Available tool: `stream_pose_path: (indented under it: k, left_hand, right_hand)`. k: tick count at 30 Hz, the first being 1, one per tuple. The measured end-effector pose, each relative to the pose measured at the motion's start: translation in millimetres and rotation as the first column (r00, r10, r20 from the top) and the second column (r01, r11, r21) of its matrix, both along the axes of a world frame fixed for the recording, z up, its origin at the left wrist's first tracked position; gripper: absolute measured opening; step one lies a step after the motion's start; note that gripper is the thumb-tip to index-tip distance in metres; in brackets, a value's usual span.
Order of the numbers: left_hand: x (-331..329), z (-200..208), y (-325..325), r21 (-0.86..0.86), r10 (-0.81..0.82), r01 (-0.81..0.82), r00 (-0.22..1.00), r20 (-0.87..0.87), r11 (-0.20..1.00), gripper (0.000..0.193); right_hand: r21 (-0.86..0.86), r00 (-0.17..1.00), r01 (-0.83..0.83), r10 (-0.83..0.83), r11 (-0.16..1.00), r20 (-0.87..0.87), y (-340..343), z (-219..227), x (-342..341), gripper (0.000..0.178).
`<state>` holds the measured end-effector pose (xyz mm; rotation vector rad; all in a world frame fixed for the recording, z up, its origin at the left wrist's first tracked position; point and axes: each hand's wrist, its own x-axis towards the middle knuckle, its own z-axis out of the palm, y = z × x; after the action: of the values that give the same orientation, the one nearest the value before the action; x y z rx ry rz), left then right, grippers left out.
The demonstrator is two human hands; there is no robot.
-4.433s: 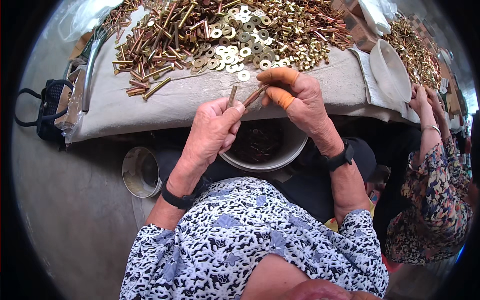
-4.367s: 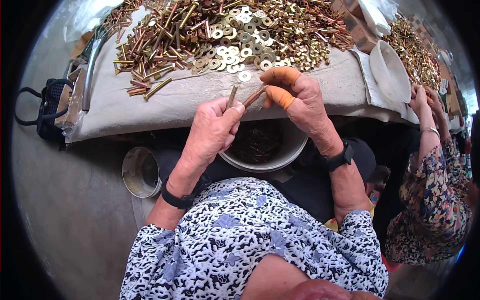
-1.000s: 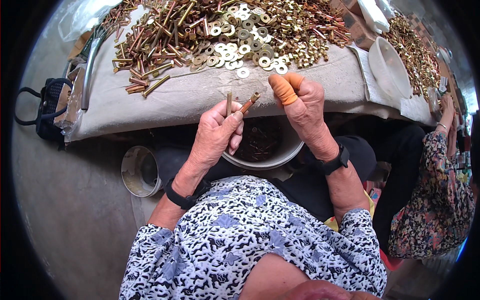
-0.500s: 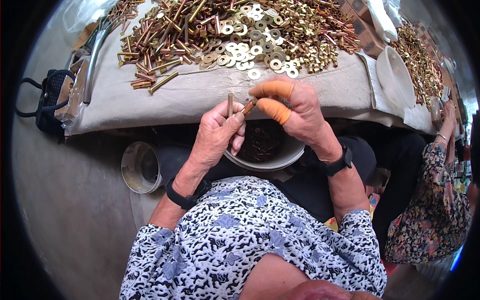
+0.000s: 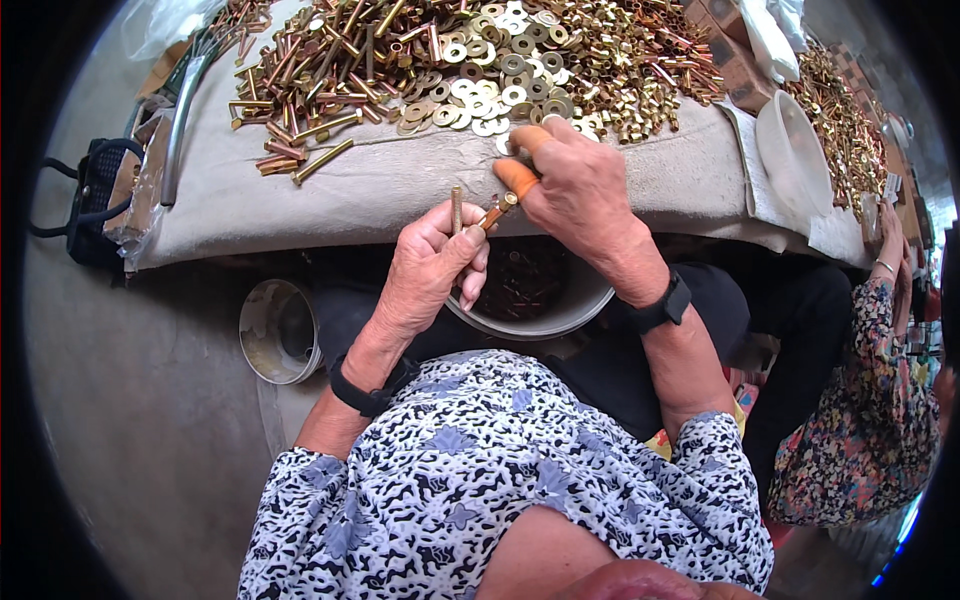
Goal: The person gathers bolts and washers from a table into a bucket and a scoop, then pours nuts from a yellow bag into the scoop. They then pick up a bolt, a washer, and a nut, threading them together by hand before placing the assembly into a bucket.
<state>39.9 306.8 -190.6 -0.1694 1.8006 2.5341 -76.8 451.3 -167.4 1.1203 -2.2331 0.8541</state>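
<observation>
My left hand (image 5: 435, 260) is closed around two brass-coloured bolts below the table's edge. One bolt (image 5: 457, 208) stands upright; the other bolt (image 5: 491, 217) tilts to the right, with a wider ring-like end. My right hand (image 5: 585, 185) wears orange finger covers on thumb and forefinger. It reaches over the cloth to the near edge of the flat washers (image 5: 484, 105), thumb and forefinger apart, and no held thing shows between them. Under my hands a white bucket (image 5: 560, 322) holds dark metal pieces.
Loose bolts (image 5: 320, 90) lie left of the washers; short sleeves or nuts (image 5: 630, 110) lie to their right on the cloth-covered table (image 5: 330, 205). A translucent bowl (image 5: 793, 155) stands right. Another bucket (image 5: 262, 330) is at lower left. A co-worker's arm (image 5: 882, 260) is at far right.
My right hand has moved up and away from the tilted bolt to the washers, uncovering the bolt's end. My left hand still holds both bolts.
</observation>
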Motion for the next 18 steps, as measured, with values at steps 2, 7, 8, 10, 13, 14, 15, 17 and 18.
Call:
stream_pose_path:
  k: [2, 7, 8, 10, 13, 14, 15, 17, 18]
  left_hand:
    - [0, 3, 0, -0.036, -0.008, 0.009, 0.999, 0.033, 0.999, 0.02]
    - [0, 8, -1, -0.098, -0.07, 0.081, 0.992, 0.107, 0.992, 0.024]
    - [-1, 7, 1, -0.19, -0.032, 0.044, 0.997, 0.068, 0.981, 0.026]
    - [-2, 10, 6, -0.281, 0.002, 0.004, 1.0, 0.021, 0.96, 0.027]
    - [-1, 21, 11, -0.202, 0.0, 0.002, 1.0, 0.014, 0.979, 0.029]
    - [-1, 22, 11, -0.123, -0.012, 0.015, 1.0, 0.02, 0.992, 0.029]
    - [0, 23, 11, -0.045, -0.023, 0.025, 0.999, 0.026, 0.999, 0.03]
    - [-2, 23, 7, -0.086, -0.036, 0.04, 0.998, 0.047, 0.995, 0.029]
    - [-2, 23, 6, -0.121, -0.044, 0.053, 0.996, 0.078, 0.991, 0.029]
  right_hand:
    - [0.038, 1.0, 0.019, -0.02, 0.999, 0.012, -4, 2, -2, 0.022]
    - [0.014, 0.998, 0.011, -0.012, 1.0, 0.054, -2, -5, -10, 0.022]
    - [0.012, 0.999, 0.011, -0.012, 1.0, 0.051, -3, -3, -10, 0.022]
    - [0.06, 0.997, 0.012, -0.016, 0.998, 0.074, -5, 3, -9, 0.021]
    - [0.016, 0.997, 0.037, -0.038, 0.999, 0.066, -6, -2, -10, 0.015]
    - [0.007, 0.997, 0.055, -0.055, 0.998, 0.062, -5, -4, -10, 0.013]
    - [-0.019, 0.998, 0.059, -0.058, 0.998, 0.039, -4, -6, -10, 0.008]
    - [-0.061, 0.998, 0.059, -0.058, 0.996, 0.009, -4, -10, -10, 0.008]
    - [-0.097, 0.998, 0.054, -0.055, 0.994, -0.011, -4, -11, -9, 0.009]
